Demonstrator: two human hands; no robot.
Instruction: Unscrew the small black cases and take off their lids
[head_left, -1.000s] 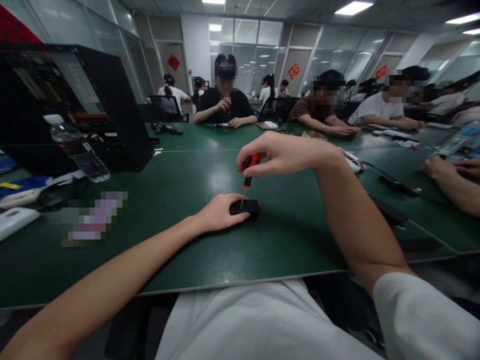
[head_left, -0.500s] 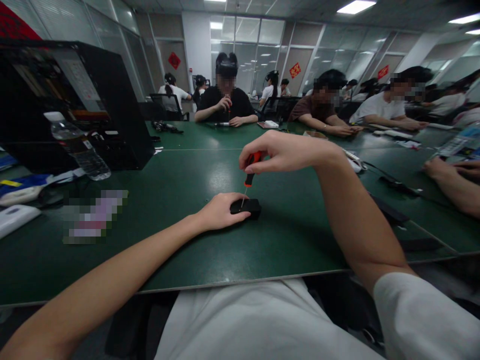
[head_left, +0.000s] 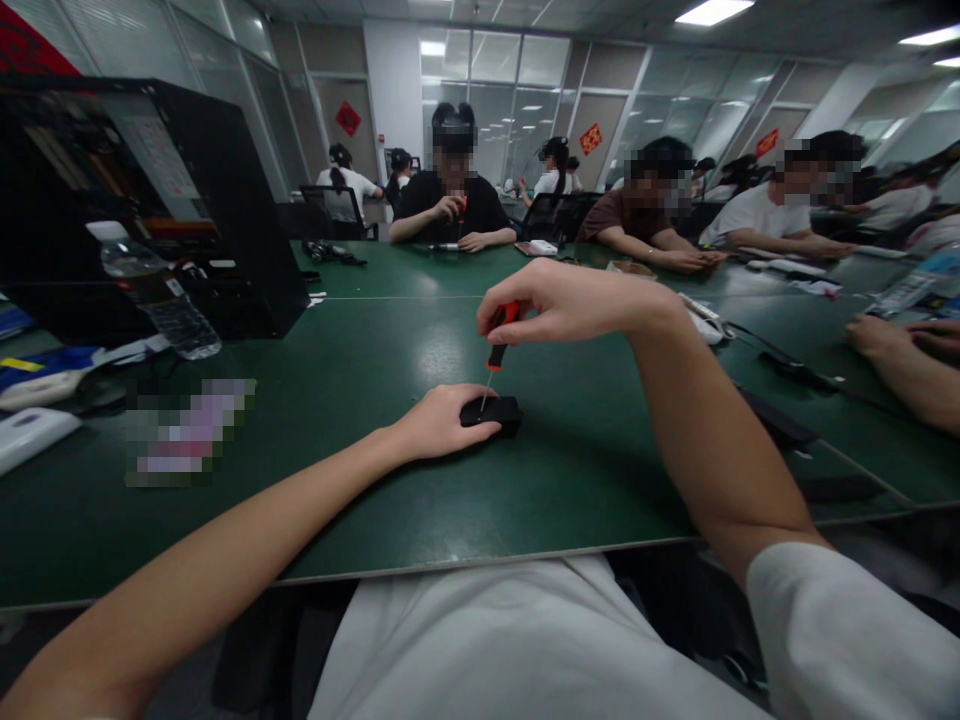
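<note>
A small black box-shaped block (head_left: 508, 412) lies on the green table (head_left: 375, 350), and my left hand (head_left: 442, 422) grips its left end between thumb and fingers. Above it, my right hand (head_left: 536, 305) is closed around the handle of a red-and-black screwdriver (head_left: 496, 355). The thin metal shaft leans slightly and its tip meets the top of the block, close to my left thumb. Whether a screw sits under the tip is too small to tell. Part of the handle is hidden by my right fingers.
On the left stand an open black computer case (head_left: 247, 200) and a tilted plastic bottle (head_left: 161, 290). Nearer lie a blurred-out flat item (head_left: 195, 430) and a white device (head_left: 37, 440). Cables and black straps (head_left: 795, 370) lie at the right. A person in black (head_left: 450, 200) sits opposite.
My hands, the screwdriver and the block are in nearly the same place. The screwdriver has tipped very slightly, its lower end a touch further left.
</note>
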